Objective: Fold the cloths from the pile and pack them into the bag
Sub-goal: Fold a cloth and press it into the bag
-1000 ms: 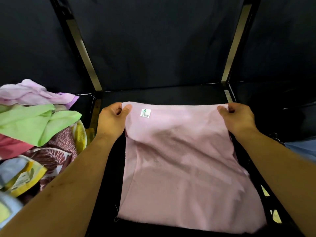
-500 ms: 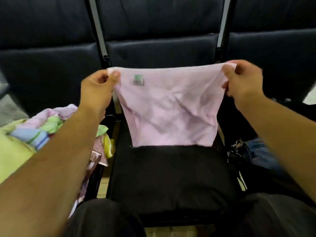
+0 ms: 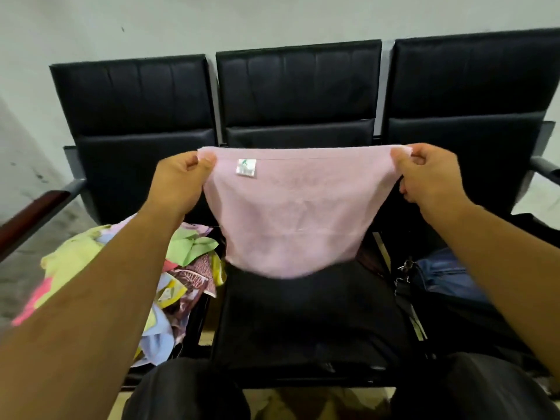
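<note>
Knees: my legs in dark trousers point(image 3: 188, 386) are pointing at the middle seat, so I am working square-on to it.
Middle seat: the black padded seat cushion point(image 3: 303, 322) is lying bare below the cloth. I am judging it to be my folding surface.
Pile: the heap of mixed coloured cloths point(image 3: 188, 268), green, yellow, blue and patterned, is sitting on the seat to my left, within reach of my left arm.
Bag: the dark blue fabric bag point(image 3: 439, 277) with a metal clip is resting on the seat to my right, apart from the pile. I cannot tell whether it is open.
Task cloth: the pale pink rectangular terry cloth point(image 3: 291, 219) is hanging in the air above the middle seat, touching nothing but my hands, with its small white sewn label point(image 3: 246, 167) near the top edge.
Left hand: my left hand point(image 3: 178, 183) is pinching the top left corner, fingers point(image 3: 207, 162) clenched on the hem.
Right hand: my right hand point(image 3: 430, 177) is pinching the top right corner the same way.
Why: I am pulling the top edge taut so the cloth is hanging flat, ready for a fold.
Backrests: three black padded backrests point(image 3: 298, 86) are standing in a row behind.
Room: a plain pale wall point(image 3: 272, 19) is rising behind them, and a dark wooden armrest point(image 3: 33, 213) is jutting in at the far left.
</note>
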Demonstrator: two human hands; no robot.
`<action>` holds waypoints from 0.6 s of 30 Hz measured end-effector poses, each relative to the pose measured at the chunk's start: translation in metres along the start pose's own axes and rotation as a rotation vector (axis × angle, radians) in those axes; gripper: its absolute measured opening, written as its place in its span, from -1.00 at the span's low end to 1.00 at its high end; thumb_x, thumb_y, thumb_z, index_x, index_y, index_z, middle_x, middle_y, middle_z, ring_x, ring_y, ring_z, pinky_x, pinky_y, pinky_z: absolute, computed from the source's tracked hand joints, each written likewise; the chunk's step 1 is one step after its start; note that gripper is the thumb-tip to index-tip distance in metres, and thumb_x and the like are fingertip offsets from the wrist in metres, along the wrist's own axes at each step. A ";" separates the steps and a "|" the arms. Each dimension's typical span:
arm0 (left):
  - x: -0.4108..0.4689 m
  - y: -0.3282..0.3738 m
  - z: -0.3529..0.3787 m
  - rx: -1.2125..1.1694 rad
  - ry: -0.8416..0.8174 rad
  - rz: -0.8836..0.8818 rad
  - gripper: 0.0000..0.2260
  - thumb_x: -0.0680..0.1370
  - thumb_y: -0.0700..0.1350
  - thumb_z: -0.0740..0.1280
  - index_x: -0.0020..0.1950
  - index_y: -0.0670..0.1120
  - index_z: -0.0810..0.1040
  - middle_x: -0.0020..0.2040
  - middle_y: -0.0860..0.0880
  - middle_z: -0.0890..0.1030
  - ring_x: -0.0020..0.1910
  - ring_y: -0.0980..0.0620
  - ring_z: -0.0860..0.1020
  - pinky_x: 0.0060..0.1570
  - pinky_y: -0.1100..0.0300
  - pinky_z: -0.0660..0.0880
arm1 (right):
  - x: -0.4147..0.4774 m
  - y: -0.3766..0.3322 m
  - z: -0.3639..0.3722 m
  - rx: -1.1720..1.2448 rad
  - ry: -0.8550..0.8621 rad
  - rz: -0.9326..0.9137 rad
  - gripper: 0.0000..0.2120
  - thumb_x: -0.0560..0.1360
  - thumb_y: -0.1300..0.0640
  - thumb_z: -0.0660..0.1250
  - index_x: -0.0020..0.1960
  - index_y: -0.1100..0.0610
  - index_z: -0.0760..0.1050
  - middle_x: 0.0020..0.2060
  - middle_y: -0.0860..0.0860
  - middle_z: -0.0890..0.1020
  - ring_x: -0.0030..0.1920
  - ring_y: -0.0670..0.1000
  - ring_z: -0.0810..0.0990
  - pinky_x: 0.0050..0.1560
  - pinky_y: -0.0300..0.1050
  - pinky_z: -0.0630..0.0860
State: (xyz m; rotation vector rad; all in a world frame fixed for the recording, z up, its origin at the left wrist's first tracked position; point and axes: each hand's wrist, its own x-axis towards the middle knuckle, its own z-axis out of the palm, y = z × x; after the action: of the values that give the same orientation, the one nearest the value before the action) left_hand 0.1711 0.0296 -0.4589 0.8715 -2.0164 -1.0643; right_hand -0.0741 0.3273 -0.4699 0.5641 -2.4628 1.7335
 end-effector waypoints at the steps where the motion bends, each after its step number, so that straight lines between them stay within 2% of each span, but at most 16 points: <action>1: 0.001 0.001 -0.002 0.013 -0.005 -0.007 -0.76 0.63 0.14 0.36 0.17 0.04 0.67 -0.02 0.12 0.65 0.04 0.10 0.60 0.22 0.01 0.56 | 0.000 -0.005 -0.002 -0.023 -0.046 0.030 -0.79 0.62 -0.05 0.35 0.02 0.09 0.62 -0.31 0.07 0.60 -0.33 0.01 0.55 -0.36 -0.11 0.54; 3: 0.005 0.003 -0.007 -0.014 0.013 -0.032 -0.79 0.58 0.14 0.42 0.08 0.04 0.70 -0.03 0.09 0.69 0.05 0.05 0.63 0.19 0.02 0.58 | 0.000 -0.011 -0.005 -0.082 -0.120 0.082 -0.82 0.64 0.00 0.34 -0.05 0.06 0.60 -0.31 0.11 0.60 -0.34 0.03 0.52 -0.33 -0.09 0.52; 5: 0.008 0.007 -0.008 0.001 0.001 -0.042 -0.81 0.57 0.12 0.45 0.04 0.04 0.71 -0.05 0.07 0.70 0.00 0.05 0.62 0.12 0.09 0.57 | 0.002 -0.014 -0.006 -0.079 -0.082 0.090 -0.81 0.64 0.01 0.33 -0.08 0.07 0.60 -0.30 0.13 0.64 -0.38 0.03 0.55 -0.32 -0.09 0.52; 8: 0.011 0.020 -0.005 -0.003 0.017 -0.012 -0.87 0.55 0.10 0.48 -0.07 0.06 0.70 -0.12 0.10 0.69 -0.12 0.12 0.60 -0.03 0.22 0.54 | 0.008 -0.026 -0.005 0.001 -0.025 0.100 -0.84 0.64 0.06 0.35 0.00 0.14 0.61 -0.25 0.12 0.67 -0.37 -0.01 0.67 -0.34 -0.11 0.55; 11: 0.018 0.037 -0.008 -0.128 0.060 0.018 -0.90 0.57 0.08 0.47 -0.08 0.09 0.67 -0.15 0.16 0.69 -0.18 0.22 0.60 -0.21 0.41 0.49 | 0.018 -0.041 -0.008 0.135 0.009 0.049 -0.82 0.65 0.05 0.33 0.07 0.16 0.59 -0.33 0.06 0.67 -0.33 0.03 0.73 -0.38 -0.09 0.56; 14: 0.023 0.031 -0.006 -0.054 -0.036 0.022 -0.90 0.57 0.04 0.48 -0.10 0.05 0.68 -0.16 0.11 0.70 -0.18 0.16 0.61 -0.13 0.31 0.52 | 0.021 -0.041 -0.011 0.146 -0.028 0.076 -0.81 0.65 0.07 0.32 0.10 0.19 0.59 -0.26 0.11 0.68 -0.35 0.01 0.73 -0.44 -0.13 0.54; 16: 0.018 0.020 -0.001 -0.019 -0.063 -0.002 -0.90 0.58 0.03 0.47 -0.08 0.03 0.68 -0.15 0.07 0.70 -0.17 0.13 0.61 -0.10 0.25 0.52 | 0.016 -0.028 -0.011 0.056 -0.048 0.077 -0.82 0.65 0.05 0.33 0.10 0.16 0.61 -0.20 0.12 0.69 -0.32 0.01 0.74 -0.39 -0.13 0.57; 18: 0.011 0.012 0.003 -0.009 -0.097 -0.022 -0.91 0.60 0.02 0.44 -0.04 0.02 0.67 -0.15 0.06 0.69 -0.16 0.13 0.59 -0.13 0.24 0.49 | 0.011 -0.012 -0.011 -0.005 -0.049 0.075 -0.83 0.64 0.02 0.33 0.08 0.10 0.62 -0.23 0.11 0.69 -0.30 0.05 0.73 -0.31 -0.07 0.61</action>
State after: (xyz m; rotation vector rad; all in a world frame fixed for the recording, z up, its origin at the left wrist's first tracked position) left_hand 0.1594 0.0270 -0.4475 0.8536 -2.0849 -1.1466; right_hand -0.0820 0.3309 -0.4522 0.5260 -2.5522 1.7602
